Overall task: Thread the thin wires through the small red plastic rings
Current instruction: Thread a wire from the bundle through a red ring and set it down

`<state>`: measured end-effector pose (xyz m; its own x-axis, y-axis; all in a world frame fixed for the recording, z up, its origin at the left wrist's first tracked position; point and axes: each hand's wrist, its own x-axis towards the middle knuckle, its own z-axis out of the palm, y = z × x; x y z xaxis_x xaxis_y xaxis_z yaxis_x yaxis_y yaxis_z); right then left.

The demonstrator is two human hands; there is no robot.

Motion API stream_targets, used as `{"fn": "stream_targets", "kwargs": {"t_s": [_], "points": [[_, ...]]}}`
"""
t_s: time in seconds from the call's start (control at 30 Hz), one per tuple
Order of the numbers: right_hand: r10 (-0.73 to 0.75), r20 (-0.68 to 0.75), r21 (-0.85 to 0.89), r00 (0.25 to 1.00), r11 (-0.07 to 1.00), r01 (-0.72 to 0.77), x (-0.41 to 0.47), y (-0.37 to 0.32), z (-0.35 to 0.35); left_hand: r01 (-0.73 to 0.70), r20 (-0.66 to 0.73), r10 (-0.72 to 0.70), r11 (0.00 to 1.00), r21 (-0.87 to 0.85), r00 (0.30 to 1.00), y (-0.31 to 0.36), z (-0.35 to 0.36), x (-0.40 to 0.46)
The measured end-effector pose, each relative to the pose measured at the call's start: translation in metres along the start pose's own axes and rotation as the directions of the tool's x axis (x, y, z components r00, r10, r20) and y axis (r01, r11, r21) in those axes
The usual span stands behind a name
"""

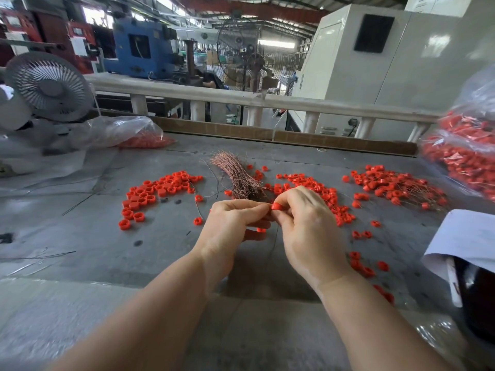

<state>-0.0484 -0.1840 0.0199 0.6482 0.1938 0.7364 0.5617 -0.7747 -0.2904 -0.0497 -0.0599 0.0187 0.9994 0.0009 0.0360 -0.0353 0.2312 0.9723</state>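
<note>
Ring point(277, 206): small red plastic cylinder, glossy, held above the table's middle between both hands.
Wires point(239, 175): bundle of thin copper-coloured strands, fanned at the far end, lying on the table just beyond the hands.
Held wire point(273, 243): one thin dark strand hanging below the hands; whether it passes through the ring cannot be told.
Right hand point(308, 226): fingers curled, thumb and forefinger pinching the ring.
Left hand point(231, 226): fingers curled, tips meeting the ring's left side; what they pinch is too fine to see. A second red piece point(261, 230) shows under its fingers.
Loose rings, left point(158, 192): plain red rings, short and round, spread in a patch.
Loose rings, middle point(316, 194): scattered behind and right of the hands.
Wired rings point(396, 186): red rings with fine strands, heaped far right.
Bags: clear plastic, one at right point(466, 145), one at left point(134, 132), both holding red pieces.
Table point(107, 250): grey, worn, stained; stray wires lie on it.
Paper point(471, 236): white sheet at the right edge.
Fan point(49, 85): small, grey, far left.
Room: factory hall, blue machine point(139, 46), white cabinet point(375, 62), pedestal fan point(254, 57).
</note>
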Motion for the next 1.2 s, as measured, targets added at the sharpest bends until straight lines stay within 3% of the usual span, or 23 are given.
{"fn": "stream_targets", "kwargs": {"t_s": [0.23,0.67,0.93,1.2], "points": [[0.235,0.072,0.326,0.969,0.913,-0.245,0.0018,0.0043,-0.0002,-0.064,0.015,0.065,0.996,-0.058,0.998,-0.0009,0.0035,-0.0007],[0.32,0.153,0.598,0.935,0.723,-0.345,0.0052,0.003,-0.0046,-0.067,0.065,0.078,0.984,-0.166,0.995,-0.0019,0.0012,0.0014],[0.318,0.184,0.613,0.93,0.703,-0.362,0.0048,0.0076,-0.004,-0.229,0.039,0.226,0.962,0.151,0.973,-0.0027,0.0057,-0.003],[0.299,0.185,0.583,0.936,0.733,-0.349,0.0036,0.0083,-0.0027,-0.269,0.086,0.255,0.926,0.264,0.963,-0.0021,0.0048,-0.0037]]}}
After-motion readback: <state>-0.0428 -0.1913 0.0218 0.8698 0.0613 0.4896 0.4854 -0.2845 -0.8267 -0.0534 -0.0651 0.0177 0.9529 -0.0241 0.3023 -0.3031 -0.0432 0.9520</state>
